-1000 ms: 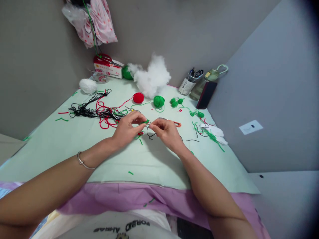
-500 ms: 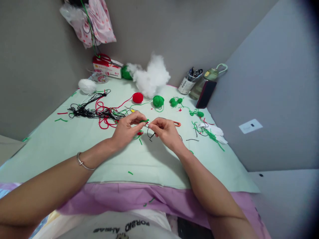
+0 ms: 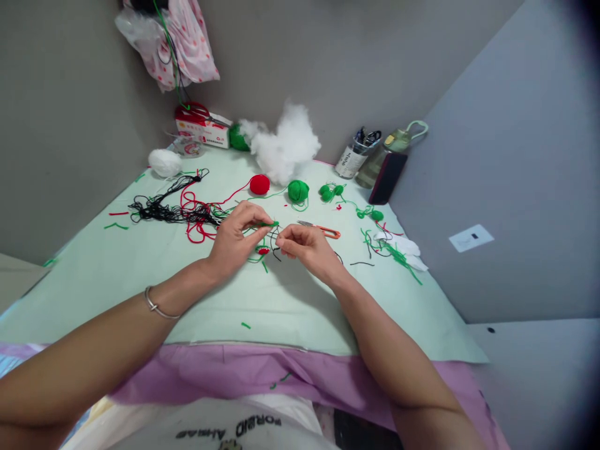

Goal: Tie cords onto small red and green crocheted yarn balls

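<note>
Over the middle of the pale green table point(image 3: 140, 269), my left hand point(image 3: 237, 240) pinches a small green yarn piece point(image 3: 270, 224) between thumb and fingers. Close beside it, my right hand point(image 3: 307, 247) has its fingers pinched on a thin black thread point(image 3: 275, 240) that loops between the two hands. A small red bit point(image 3: 263, 250) lies on the table just under them. Orange-handled snips point(image 3: 323, 229) lie just behind my right hand.
A tangle of black and red thread point(image 3: 182, 209) lies at the left. Behind are a red yarn ball point(image 3: 259, 184), a green yarn ball point(image 3: 299, 190), white stuffing point(image 3: 285, 147), a white ball point(image 3: 165, 162), a box point(image 3: 204, 128), a pen cup point(image 3: 356, 156) and a bottle point(image 3: 391, 153). Yarn scraps lie about.
My right hand has moved slightly left and down, closer to my left hand. The snips behind it now show more. My left hand's fingers have shifted on the green piece.
</note>
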`<state>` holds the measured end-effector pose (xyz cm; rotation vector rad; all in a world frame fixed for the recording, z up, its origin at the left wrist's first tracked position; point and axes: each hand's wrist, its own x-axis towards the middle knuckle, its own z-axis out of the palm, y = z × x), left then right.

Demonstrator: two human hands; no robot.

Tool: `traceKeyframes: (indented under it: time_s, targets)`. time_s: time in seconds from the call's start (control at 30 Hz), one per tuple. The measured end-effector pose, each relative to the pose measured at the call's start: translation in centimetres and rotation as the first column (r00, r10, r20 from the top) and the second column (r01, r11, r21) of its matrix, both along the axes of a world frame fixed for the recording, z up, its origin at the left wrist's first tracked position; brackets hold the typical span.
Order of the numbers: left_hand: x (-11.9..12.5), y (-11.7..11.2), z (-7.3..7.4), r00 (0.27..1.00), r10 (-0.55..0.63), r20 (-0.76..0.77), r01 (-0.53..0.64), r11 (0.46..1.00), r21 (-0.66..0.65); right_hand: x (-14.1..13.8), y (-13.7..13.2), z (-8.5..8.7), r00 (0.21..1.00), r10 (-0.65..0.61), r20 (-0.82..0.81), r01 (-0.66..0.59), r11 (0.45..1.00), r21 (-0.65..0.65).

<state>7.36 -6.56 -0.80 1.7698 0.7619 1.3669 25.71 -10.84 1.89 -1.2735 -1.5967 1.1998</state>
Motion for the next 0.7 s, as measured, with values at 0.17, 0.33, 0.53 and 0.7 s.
traceKeyframes:
  time_s: [0.17, 0.33, 0.53, 0.7]
  targets:
    - [0.3, -0.3, -0.3, 0.998, -0.061, -0.009, 0.061, 0.998, -0.001, 0.3, 0.1, 0.1, 0.999, -0.044, -0.012, 0.044, 0.999, -0.002]
    - [0.1, -0.1, -0.2, 0.991, -0.132, -0.032, 0.131, 0.990, -0.051, 0.9, 0.0, 1.4, 0.994, -0.105, 0.012, 0.105, 0.993, 0.049]
    - [0.2, -0.5, 0.3, 0.958, -0.284, -0.038, 0.262, 0.922, -0.286, 1.0, 0.6, 0.8, 0.985, -0.134, -0.112, 0.131, 0.991, -0.035]
    - [0.4, 0.0, 0.2, 0.944, -0.325, 0.048, 0.316, 0.858, -0.406, 0.3, 1.0, 0.1, 0.907, -0.279, -0.316, 0.254, 0.960, -0.119]
